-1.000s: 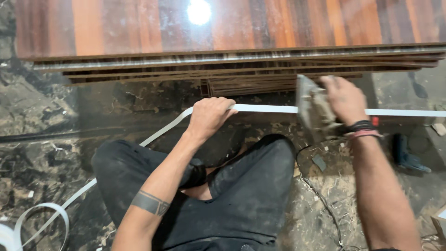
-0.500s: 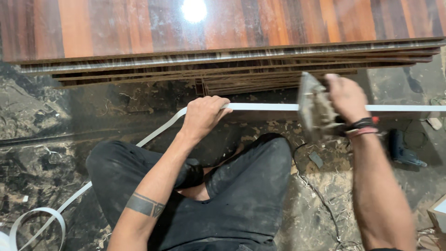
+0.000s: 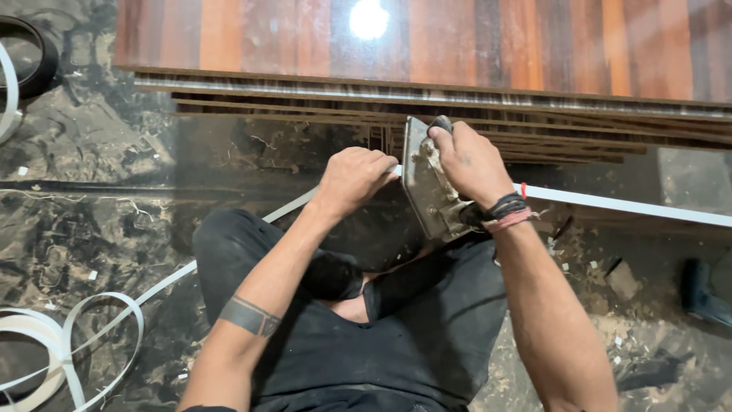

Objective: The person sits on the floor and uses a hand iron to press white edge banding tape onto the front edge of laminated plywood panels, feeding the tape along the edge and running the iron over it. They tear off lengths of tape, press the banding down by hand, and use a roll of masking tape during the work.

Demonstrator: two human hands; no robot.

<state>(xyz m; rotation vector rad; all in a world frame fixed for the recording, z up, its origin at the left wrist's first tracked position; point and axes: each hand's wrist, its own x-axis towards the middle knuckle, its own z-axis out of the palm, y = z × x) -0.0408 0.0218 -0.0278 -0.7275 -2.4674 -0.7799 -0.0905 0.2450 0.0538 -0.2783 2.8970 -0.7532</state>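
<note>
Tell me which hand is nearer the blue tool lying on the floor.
Right. The right hand grips a metal tool, on the same side as the blue tool; the left hand, pressing the white strip, is farther away.

The scene is viewed from one head-worn camera, aimed steeply down and close above both grips and the floor (image 3: 114, 191).

Two hands (image 3: 354, 179), one metal tool (image 3: 428, 183), one white strip (image 3: 625, 204).

Dark marbled floor (image 3: 114, 229); stacked wood boards (image 3: 457, 46), coiled white strip (image 3: 69, 336).
</note>
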